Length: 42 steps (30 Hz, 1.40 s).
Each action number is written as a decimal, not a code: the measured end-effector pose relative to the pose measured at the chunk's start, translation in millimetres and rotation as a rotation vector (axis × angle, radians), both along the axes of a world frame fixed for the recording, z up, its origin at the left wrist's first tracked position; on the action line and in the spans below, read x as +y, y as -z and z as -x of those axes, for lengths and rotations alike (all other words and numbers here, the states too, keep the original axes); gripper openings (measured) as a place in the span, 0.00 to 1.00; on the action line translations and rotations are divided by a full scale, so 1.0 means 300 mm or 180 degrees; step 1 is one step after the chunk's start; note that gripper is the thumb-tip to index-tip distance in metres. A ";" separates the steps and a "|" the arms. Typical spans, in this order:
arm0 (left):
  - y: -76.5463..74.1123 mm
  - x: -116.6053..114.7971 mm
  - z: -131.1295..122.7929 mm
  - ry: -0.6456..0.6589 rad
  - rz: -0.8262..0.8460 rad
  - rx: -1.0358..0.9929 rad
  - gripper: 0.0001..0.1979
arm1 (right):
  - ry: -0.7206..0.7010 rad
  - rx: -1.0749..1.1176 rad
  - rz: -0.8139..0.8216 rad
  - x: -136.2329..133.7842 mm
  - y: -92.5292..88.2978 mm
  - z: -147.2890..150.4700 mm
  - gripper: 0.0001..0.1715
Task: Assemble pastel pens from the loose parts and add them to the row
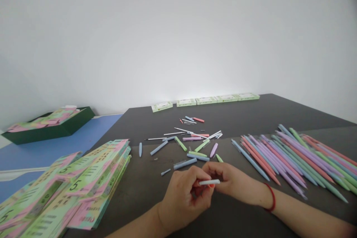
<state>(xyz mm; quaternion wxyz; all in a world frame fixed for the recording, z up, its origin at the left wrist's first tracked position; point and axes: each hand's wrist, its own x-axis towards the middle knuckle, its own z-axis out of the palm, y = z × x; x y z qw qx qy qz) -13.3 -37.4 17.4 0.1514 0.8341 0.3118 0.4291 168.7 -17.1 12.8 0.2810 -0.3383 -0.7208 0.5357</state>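
My left hand (186,198) is closed near the front middle of the table, its fingers around a short white pen refill (209,182). A small orange-red piece (212,185) shows just under the refill, mostly covered by fingers. Meeting it from the right, my right hand (227,179) is closed with fingertips pinched together; what they grip is hidden. Just beyond both hands lie loose pen parts: a blue barrel (185,163), a purple barrel piece (214,150), a green barrel (180,144) and white refills (213,136).
Assembled pastel pens (295,160) lie in a spread pile at right. Stacked printed cardboard packs (92,178) cover the left side. A dark green box (52,130) of more packs sits on a blue surface (97,130). Several flat boxes (206,100) line the far edge by the wall.
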 end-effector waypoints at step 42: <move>-0.069 0.091 0.038 -0.0507 -0.0367 0.2699 0.07 | 0.0438 -0.2474 -0.2051 -0.063 -0.059 -0.150 0.11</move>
